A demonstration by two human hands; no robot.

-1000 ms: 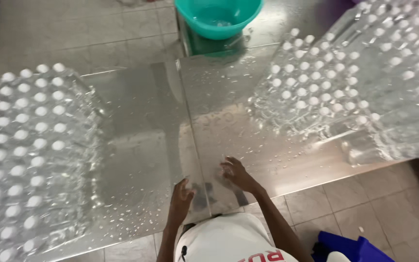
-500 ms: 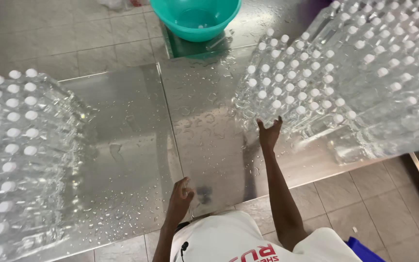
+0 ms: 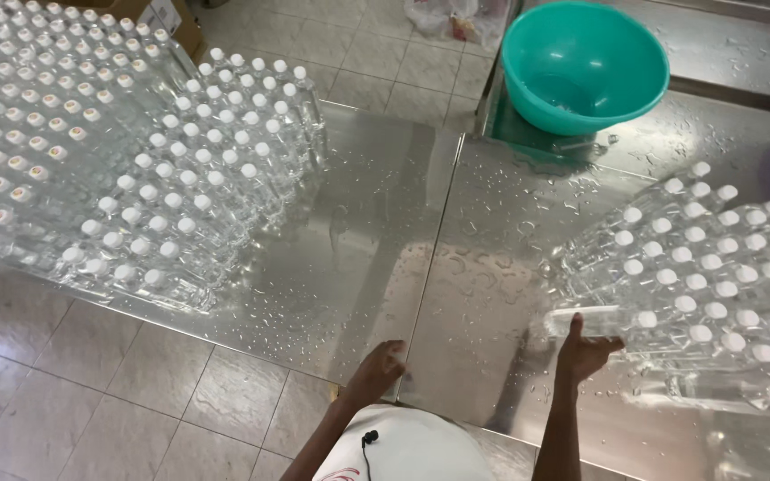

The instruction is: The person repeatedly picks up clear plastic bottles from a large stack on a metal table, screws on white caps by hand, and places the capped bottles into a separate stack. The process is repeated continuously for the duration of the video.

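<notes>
Bottles (image 3: 715, 276): clear, white-capped, packed in a block at the table's right edge; I see water drops on the steel table (image 3: 358, 258) between the blocks. Second, larger block of bottles (image 3: 109, 151) sits at the left edge, well apart from the first. Green bowl (image 3: 581, 67) stands at the far edge, right of the centre seam. Right hand (image 3: 587, 349) is open, thumb up, touching one lying bottle (image 3: 594, 321) at the right block's near left corner. Left hand (image 3: 380, 367) rests loosely curled on the near edge, gripping nothing.
</notes>
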